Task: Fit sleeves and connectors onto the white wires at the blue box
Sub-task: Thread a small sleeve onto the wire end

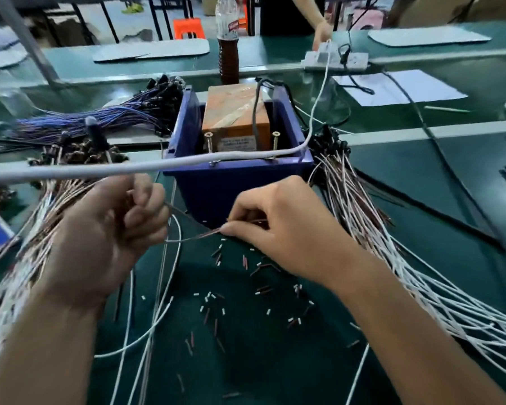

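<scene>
left hand (108, 235): fingers curling tight around a thin white wire (174, 229), near-left of the blue box (216, 182)
right hand (287, 232): fingers pinching the wire's bare end just near of the box
sleeves (246, 261): lying scattered, dark red and white bits on the green worktop (275, 361), near of both hands
white wires (406, 282): bundle fanning out right of the box
box contents: orange block (234, 112) sitting inside

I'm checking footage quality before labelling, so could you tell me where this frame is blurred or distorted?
Head view: the wire bundle at the left edge is smeared by blur; wide-angle distortion bows the table edges; the left hand, right hand and blue box at centre stay fairly sharp.
</scene>
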Demonstrator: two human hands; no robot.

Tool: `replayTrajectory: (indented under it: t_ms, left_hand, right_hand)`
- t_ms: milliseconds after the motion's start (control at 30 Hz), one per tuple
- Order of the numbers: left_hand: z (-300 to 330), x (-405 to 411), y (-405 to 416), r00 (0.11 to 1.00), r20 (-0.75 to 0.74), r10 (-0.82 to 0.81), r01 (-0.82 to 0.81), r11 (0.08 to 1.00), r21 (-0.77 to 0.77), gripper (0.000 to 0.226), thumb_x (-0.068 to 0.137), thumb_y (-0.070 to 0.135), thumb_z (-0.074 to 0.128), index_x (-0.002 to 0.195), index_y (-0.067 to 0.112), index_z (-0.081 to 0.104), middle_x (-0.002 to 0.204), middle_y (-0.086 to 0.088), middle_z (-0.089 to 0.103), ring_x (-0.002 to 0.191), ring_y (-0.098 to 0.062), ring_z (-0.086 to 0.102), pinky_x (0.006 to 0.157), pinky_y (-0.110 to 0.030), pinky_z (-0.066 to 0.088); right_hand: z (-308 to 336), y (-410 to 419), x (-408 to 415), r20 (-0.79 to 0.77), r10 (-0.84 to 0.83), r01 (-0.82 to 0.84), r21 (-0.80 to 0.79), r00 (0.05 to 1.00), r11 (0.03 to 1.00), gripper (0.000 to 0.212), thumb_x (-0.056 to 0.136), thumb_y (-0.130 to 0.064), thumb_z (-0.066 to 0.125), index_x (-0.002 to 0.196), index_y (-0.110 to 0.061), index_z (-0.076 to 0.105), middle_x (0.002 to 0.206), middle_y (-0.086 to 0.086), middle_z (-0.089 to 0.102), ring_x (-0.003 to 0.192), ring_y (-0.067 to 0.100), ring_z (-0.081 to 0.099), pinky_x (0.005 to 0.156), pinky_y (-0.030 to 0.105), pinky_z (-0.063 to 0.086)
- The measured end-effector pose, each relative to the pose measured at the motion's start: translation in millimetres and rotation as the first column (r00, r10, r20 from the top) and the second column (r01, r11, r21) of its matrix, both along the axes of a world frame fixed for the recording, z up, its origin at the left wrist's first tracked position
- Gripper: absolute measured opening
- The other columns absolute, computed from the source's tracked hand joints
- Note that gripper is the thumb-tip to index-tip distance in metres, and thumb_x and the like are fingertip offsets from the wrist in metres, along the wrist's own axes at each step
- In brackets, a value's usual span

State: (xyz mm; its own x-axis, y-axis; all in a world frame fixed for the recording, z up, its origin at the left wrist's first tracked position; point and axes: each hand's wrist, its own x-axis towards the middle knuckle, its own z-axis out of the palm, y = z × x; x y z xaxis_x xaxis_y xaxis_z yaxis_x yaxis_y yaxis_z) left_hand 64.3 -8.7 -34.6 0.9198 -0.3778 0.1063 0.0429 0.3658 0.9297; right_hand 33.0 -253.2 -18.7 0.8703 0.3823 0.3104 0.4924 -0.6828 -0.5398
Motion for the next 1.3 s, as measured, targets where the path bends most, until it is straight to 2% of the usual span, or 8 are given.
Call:
replayTrajectory:
  t_ms: [100,233,367,433,567,767,1100,1300]
  left_hand:
    - [-4,-5,-8,0.997,0.063,-0.04,0.03,0.989,0.145,0.031,0.088,0.034,0.071,0.072,0.014,0.053,0.058,0.002,0.037,0.047,-0.007,0.022,0.042,-0.017,0.021]
    - [-15,-9,-24,0.977,0.21,0.022,-0.107,0.911,0.399,0.007,0.08,0.015,0.077,0.078,0.018,0.072,0.065,0.002,0.059,0.052,-0.004,0.048,0.049,-0.014,0.039]
    - [-23,-12,-39,0.939,0.338,-0.061,-0.141,0.83,0.54,0.013,0.078,0.007,0.08,0.087,0.013,0.074,0.076,0.0,0.07,0.06,-0.001,0.058,0.057,-0.012,0.044]
    - [-25,-13,-47,0.934,0.354,-0.053,-0.161,0.821,0.547,0.013,0.081,-0.001,0.081,0.085,0.009,0.073,0.069,0.007,0.069,0.055,0.004,0.054,0.055,-0.01,0.041]
    - [-25,-13,-47,0.95,0.31,0.032,-0.191,0.847,0.497,0.007,0.078,0.012,0.078,0.083,0.009,0.076,0.075,-0.007,0.077,0.068,-0.017,0.072,0.066,-0.027,0.055]
    - [-23,-13,-43,0.942,0.336,0.017,-0.189,0.852,0.487,0.005,0.082,0.014,0.079,0.085,0.011,0.078,0.077,-0.004,0.078,0.069,-0.01,0.073,0.065,-0.017,0.052]
    - [-24,-15,-47,0.955,0.297,0.007,-0.168,0.837,0.52,0.006,0.081,0.009,0.078,0.086,0.012,0.076,0.08,-0.004,0.079,0.078,-0.022,0.078,0.076,-0.031,0.062]
    - [-23,-15,-45,0.952,0.305,0.0,-0.175,0.818,0.547,0.004,0.079,0.008,0.078,0.081,0.009,0.076,0.073,-0.004,0.078,0.067,-0.014,0.075,0.064,-0.017,0.054]
  right_hand:
    - [-14,-5,1,0.04,-0.012,0.009,0.074,0.999,0.997,0.016,0.094,-0.033,0.078,0.089,-0.018,0.079,0.08,-0.01,0.074,0.075,0.005,0.066,0.074,0.034,0.054]
    - [-23,-6,4,0.112,-0.009,-0.007,0.146,0.994,0.989,0.012,0.094,-0.028,0.079,0.091,-0.017,0.079,0.084,-0.009,0.073,0.079,0.006,0.067,0.076,0.034,0.054]
    - [-28,-3,5,0.156,0.0,-0.034,0.218,0.988,0.975,0.008,0.092,-0.022,0.082,0.09,-0.015,0.079,0.084,-0.009,0.073,0.081,0.007,0.068,0.075,0.034,0.055]
    - [-31,-4,5,0.16,-0.008,-0.034,0.256,0.987,0.966,0.007,0.092,-0.02,0.081,0.089,-0.014,0.079,0.084,-0.009,0.073,0.081,0.007,0.069,0.075,0.032,0.056]
    - [-31,-9,6,0.123,-0.011,-0.023,0.274,0.992,0.961,0.005,0.094,-0.017,0.079,0.091,-0.014,0.079,0.085,-0.01,0.074,0.083,0.007,0.071,0.078,0.031,0.056]
    - [-27,-14,5,0.073,0.027,-0.046,0.262,0.997,0.964,0.004,0.094,-0.014,0.079,0.09,-0.014,0.081,0.085,-0.007,0.073,0.083,0.01,0.071,0.079,0.027,0.054]
    - [-27,-12,3,0.122,-0.017,-0.014,0.244,0.992,0.97,0.007,0.093,-0.013,0.079,0.087,-0.012,0.079,0.083,-0.005,0.07,0.08,0.011,0.067,0.076,0.036,0.053]
    - [-27,-9,1,0.114,-0.024,-0.003,0.236,0.993,0.972,0.009,0.095,-0.014,0.078,0.086,-0.013,0.076,0.081,-0.006,0.067,0.078,0.011,0.064,0.075,0.031,0.051]
